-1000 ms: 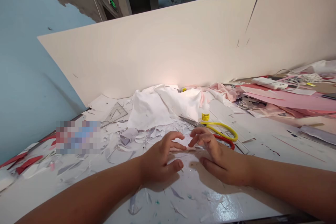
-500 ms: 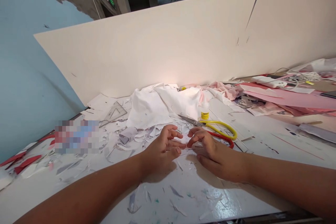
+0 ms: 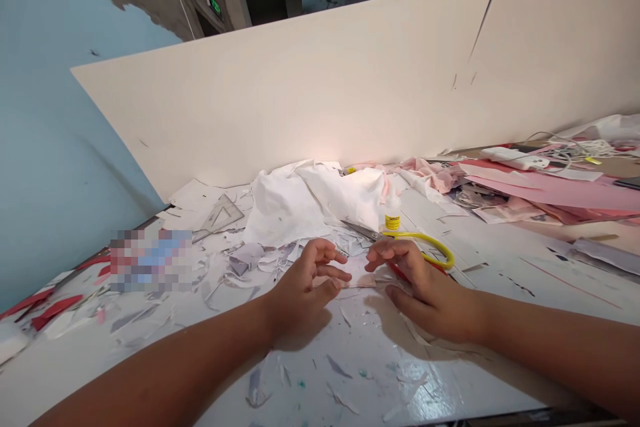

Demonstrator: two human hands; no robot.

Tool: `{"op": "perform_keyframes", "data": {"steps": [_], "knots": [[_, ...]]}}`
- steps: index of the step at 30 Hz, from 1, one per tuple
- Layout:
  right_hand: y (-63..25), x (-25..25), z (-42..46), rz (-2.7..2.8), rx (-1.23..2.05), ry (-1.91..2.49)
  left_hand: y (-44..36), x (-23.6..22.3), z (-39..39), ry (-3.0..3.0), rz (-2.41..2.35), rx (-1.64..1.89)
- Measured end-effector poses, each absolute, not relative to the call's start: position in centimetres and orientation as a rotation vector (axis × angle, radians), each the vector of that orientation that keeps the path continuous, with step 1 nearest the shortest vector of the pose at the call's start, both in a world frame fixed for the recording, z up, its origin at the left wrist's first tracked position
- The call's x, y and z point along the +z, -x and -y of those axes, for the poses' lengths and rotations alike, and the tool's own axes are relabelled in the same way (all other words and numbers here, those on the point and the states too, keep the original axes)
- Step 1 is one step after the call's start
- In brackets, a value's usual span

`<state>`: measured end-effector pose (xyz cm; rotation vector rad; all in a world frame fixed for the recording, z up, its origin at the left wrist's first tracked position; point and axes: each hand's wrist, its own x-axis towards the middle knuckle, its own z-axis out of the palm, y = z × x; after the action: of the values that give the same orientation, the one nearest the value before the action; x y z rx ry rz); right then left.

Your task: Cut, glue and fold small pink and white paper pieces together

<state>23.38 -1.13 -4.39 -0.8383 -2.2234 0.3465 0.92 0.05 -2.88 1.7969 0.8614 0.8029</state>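
Note:
Over the middle of the littered table, my left hand (image 3: 313,287) has its fingers curved and apart, holding nothing I can see. Facing it, my right hand (image 3: 417,290) is likewise open, thumb away from the bent fingers. Between the two lies a small pale pinkish piece of paper (image 3: 360,275), partly hidden by the fingertips. Just behind my right hand rest scissors (image 3: 430,245) with yellow and red handles, blades pointing left; the hand covers part of the red loop. A small bottle with a yellow label (image 3: 393,219) stands beyond them.
A crumpled white cloth (image 3: 310,203) lies against the white panel (image 3: 300,100). To its left is a clear set square (image 3: 221,215). Paper scraps cover the left side; pink sheets (image 3: 555,190) and a white power strip (image 3: 515,158) lie at the right.
My right hand has drawn slightly right, away from my left, and its fingers have lifted from the paper. The gap between the hands is wider. My left hand has hardly moved.

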Motion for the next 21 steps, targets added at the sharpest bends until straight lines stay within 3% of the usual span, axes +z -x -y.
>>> {"op": "perform_keyframes", "data": {"steps": [13,21], "knots": [[-23.0,-4.2,1.0,2.271,0.350,0.947,-1.3,-3.3,-0.9,-1.742,-0.930,0.834],[-23.7,-3.6,0.7,2.107,0.288,1.047,0.1,-2.2,-0.4,-1.737,-1.015,1.117]]}}
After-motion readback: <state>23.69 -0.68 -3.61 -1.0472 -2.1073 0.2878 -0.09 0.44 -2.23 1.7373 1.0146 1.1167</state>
